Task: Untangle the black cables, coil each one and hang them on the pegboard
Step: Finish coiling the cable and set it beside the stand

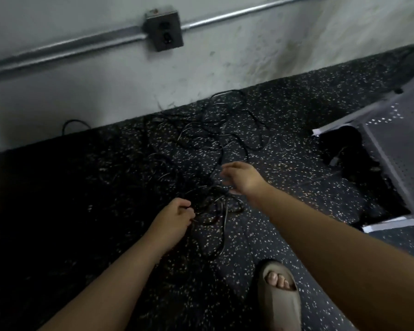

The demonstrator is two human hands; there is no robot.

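While the left hand [175,215] pinches a strand of the black cables [208,144], tangled on the floor [296,151] nr the wall [105,91], the right hand [243,177] hovers above, fingers [226,173] loosely curled, empty. Untangling barely begun; next prob. needs a free end traced out.

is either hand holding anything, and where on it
The left hand grips the cables at the near edge of the tangle; the right hand holds nothing.
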